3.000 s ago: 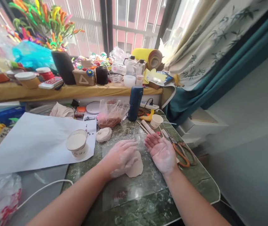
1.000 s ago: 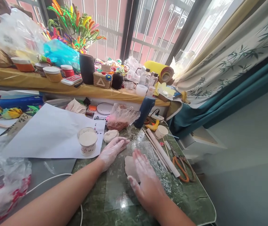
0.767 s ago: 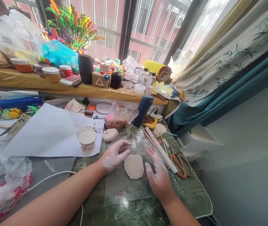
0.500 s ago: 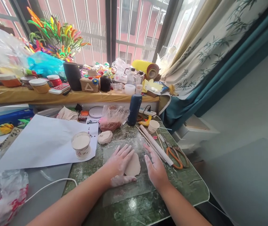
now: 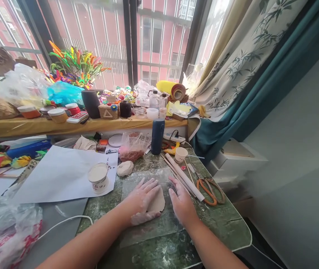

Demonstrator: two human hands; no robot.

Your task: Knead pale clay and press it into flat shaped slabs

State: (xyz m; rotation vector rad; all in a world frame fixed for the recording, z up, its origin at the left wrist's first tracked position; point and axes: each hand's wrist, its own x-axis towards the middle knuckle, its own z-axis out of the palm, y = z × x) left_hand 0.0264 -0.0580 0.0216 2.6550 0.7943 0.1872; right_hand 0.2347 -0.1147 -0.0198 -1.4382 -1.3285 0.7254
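Observation:
A flat, pale piece of clay point(image 5: 157, 201) lies on a clear plastic sheet point(image 5: 145, 235) on the green table. My left hand point(image 5: 145, 200) rests over the clay's left part, fingers stretched out and dusted with white; it hides that side. To the right of the clay, apart from it, my right hand point(image 5: 182, 203) stands on edge over the sheet, fingers extended and holding nothing. Behind the sheet sits a thick lump of pale clay point(image 5: 125, 168). A pale rolling pin point(image 5: 184, 177) and thin sticks lie just beyond my right hand.
Orange-handled scissors point(image 5: 206, 191) lie near the table's right edge. A paper cup of white powder point(image 5: 98, 177) stands on white paper point(image 5: 61, 173) at the left. Further back are a dark blue bottle point(image 5: 158, 136), a small paper cup point(image 5: 181, 154) and a bag of reddish material point(image 5: 133, 149).
The camera view has tilted up and turned a little left. My left thumb has drawn in against the clay's near edge; my right hand stays beside the clay.

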